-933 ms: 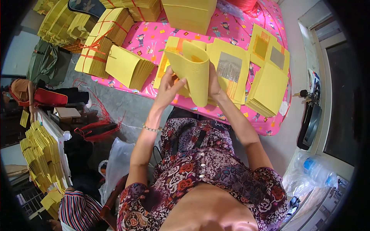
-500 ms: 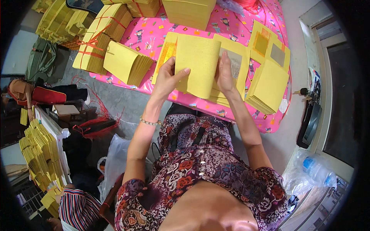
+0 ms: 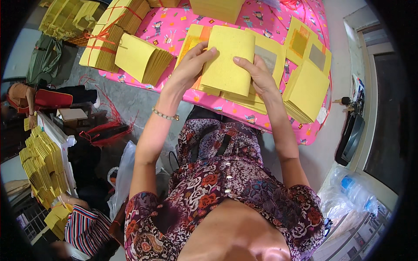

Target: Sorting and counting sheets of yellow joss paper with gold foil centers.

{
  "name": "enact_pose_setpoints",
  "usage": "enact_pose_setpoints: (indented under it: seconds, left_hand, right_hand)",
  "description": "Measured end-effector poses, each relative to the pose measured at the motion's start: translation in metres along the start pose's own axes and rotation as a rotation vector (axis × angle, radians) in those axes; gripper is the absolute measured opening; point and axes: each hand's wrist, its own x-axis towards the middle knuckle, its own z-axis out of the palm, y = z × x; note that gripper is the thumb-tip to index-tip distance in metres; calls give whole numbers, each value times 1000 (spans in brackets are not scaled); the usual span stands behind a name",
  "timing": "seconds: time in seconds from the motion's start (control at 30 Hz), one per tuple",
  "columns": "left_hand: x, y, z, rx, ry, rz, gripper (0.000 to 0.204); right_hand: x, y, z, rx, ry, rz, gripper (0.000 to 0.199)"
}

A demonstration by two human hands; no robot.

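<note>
A folded wad of yellow joss paper (image 3: 228,58) is held up over the near edge of the table, its rounded fold toward the right. My left hand (image 3: 191,65) grips its left side, thumb on the front and fingers behind. At the right fold, my right hand (image 3: 260,74) presses its thumb onto the front face; its other fingers are partly hidden behind. Beneath lie open yellow sheets (image 3: 278,52), with an orange and gold patch showing at the left and a silver patch at the right. A pile of folded yellow paper (image 3: 307,91) lies right of my right hand.
The table has a pink patterned cloth (image 3: 161,30). A folded stack (image 3: 141,61) and red-tied bundles (image 3: 104,43) stand at its left. Two other people (image 3: 87,228) (image 3: 48,102) are at the left, near more yellow stacks (image 3: 41,163). Plastic bottles (image 3: 355,189) lie at lower right.
My right hand has gone from flat against the fold to gripping it, its thumb now on the front. The folded paper and my left hand have shifted slightly up and right.
</note>
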Motion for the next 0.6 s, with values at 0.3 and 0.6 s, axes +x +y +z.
enact_pose_setpoints:
  seconds: [0.3, 0.6]
  left_hand:
    - [4, 0, 7, -22, -131, -11, 36]
    - [6, -5, 6, -32, -155, -1, 40]
  right_hand:
    - [-5, 4, -5, 41, -28, 23, 49]
    - [-6, 6, -9, -23, -69, -21, 48]
